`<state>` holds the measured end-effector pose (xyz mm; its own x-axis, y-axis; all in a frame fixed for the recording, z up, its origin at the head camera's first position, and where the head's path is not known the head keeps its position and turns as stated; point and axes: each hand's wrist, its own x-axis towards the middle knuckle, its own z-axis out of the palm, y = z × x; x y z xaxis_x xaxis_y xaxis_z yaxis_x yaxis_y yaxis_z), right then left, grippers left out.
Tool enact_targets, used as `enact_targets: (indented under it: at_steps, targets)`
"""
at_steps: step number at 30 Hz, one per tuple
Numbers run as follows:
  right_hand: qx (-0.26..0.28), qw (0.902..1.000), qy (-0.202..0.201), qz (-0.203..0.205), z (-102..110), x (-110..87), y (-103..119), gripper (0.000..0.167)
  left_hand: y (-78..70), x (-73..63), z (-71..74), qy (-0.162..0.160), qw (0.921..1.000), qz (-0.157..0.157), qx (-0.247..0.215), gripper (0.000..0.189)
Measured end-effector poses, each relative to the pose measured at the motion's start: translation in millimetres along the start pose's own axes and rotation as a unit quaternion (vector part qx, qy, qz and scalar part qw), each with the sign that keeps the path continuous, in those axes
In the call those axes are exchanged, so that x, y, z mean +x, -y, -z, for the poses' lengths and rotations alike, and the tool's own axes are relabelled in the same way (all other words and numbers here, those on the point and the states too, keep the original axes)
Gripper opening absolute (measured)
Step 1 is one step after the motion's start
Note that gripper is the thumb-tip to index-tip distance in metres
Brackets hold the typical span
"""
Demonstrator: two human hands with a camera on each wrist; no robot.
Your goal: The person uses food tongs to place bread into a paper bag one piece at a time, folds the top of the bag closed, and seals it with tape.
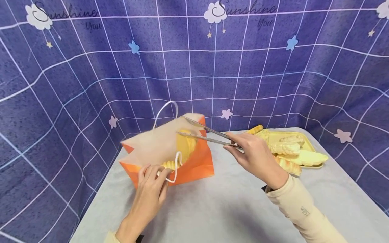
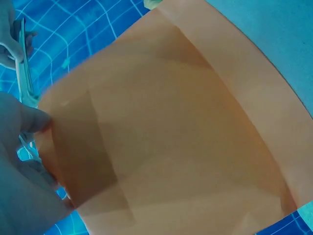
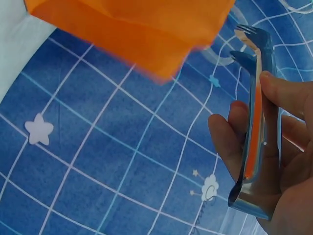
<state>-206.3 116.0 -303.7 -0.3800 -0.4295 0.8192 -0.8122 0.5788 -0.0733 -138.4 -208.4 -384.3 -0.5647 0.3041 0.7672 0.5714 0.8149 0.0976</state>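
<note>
An orange paper bag [image 1: 197, 165] with a pale inside and white rope handles stands tilted on the table, its mouth toward me. My left hand [image 1: 152, 189] pinches the bag's near rim beside a handle [image 1: 177, 158]; in the left wrist view the thumb lies on the paper edge. Yellow bread [image 1: 189, 145] shows inside the bag, partly hidden by its wall. My right hand [image 1: 258, 157] holds metal tongs [image 1: 217, 132], tips at the bag's mouth. In the right wrist view the tongs [image 3: 266, 196] have spread tips with nothing between them.
At the right, a yellow tray [image 1: 311, 143] bears several breads, among them a long pale loaf [image 1: 304, 158]. A croissant-like piece [image 1: 288, 166] leans over its near edge. A blue gridded curtain [image 1: 194, 64] surrounds the grey-white table [image 1: 231, 202].
</note>
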Motion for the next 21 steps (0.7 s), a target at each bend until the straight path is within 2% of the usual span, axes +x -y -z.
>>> enact_targets:
  at_steps: [11, 21]
  targets:
    - [-0.02, 0.999, -0.025, -0.032, 12.7, -22.7, -13.9, 0.04, -0.1, 5.7, 1.6, -0.003, 1.0, -0.002, 0.009, 0.023]
    - [-0.044, 0.996, -0.019, -0.075, 31.6, -44.2, -31.0, 0.044, -1.7, 6.1, 1.3, 0.016, 0.9998, 0.009, 0.011, 0.026]
